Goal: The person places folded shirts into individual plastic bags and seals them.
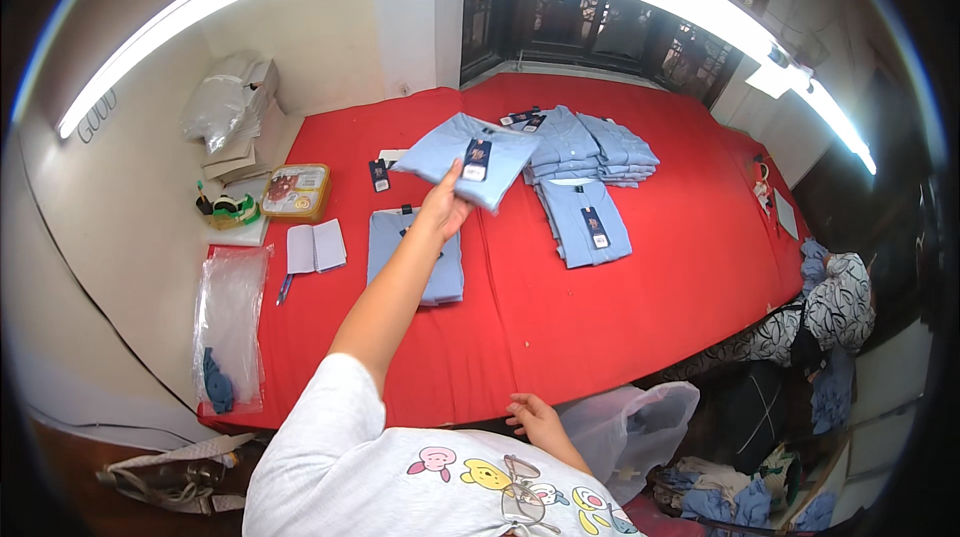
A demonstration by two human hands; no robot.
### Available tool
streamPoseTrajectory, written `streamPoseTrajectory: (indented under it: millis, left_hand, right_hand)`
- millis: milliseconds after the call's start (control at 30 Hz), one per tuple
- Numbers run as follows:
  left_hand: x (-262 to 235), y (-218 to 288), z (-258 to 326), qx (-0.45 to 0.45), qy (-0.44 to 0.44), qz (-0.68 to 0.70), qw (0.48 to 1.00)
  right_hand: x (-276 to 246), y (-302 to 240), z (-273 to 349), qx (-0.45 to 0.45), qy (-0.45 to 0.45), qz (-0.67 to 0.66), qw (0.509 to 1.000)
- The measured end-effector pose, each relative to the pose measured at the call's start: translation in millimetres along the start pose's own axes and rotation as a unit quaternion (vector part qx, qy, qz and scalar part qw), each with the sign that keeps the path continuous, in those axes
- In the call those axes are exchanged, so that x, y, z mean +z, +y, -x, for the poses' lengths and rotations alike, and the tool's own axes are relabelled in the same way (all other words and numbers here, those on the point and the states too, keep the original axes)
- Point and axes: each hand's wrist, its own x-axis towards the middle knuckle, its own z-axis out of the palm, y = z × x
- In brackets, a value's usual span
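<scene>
My left hand [446,205] reaches out over the table and grips a folded light blue shirt [510,149] by its near edge. A dark hang tag [477,159] lies on that shirt, close to my fingers. Below my left forearm another folded blue shirt [384,245] rests on the red cloth, partly covered by the arm. Just right of the held shirt stand stacks of folded blue shirts [567,140], with a further tagged pile [570,227] in front of them. My right hand [538,421] hangs at the table's near edge, its fingers loosely apart and holding nothing.
A loose tag [379,175], notebook [316,247], pen [284,288], yellow box [296,193], tape dispenser [234,211] and clear plastic bags [230,307] occupy the left side. A translucent bag [620,427] stands at the front edge. Another person in patterned clothes [838,307] is at the right.
</scene>
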Motion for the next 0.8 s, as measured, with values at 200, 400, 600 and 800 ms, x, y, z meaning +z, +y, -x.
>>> streamPoseTrajectory:
  millis: [200, 400, 600, 800]
  left_hand:
    - [-63, -19, -26, -0.165, 0.088, -0.198, 0.962]
    - [-151, 47, 80, 0.008, 0.103, -0.476, 0.874]
    - [-321, 203, 212, 0.301, 0.386, -0.792, 0.365]
    - [-402, 211, 332, 0.027, 0.603, -0.755, 0.256]
  right_hand:
    - [19, -13, -38, -0.031, -0.027, 0.141, 0.989]
    - [33, -47, -54, -0.023, -0.03, 0.235, 0.971]
    - [57, -69, -80, -0.094, -0.09, 0.332, 0.934]
    - [65, -76, -97, -0.121, -0.1, 0.39, 0.907]
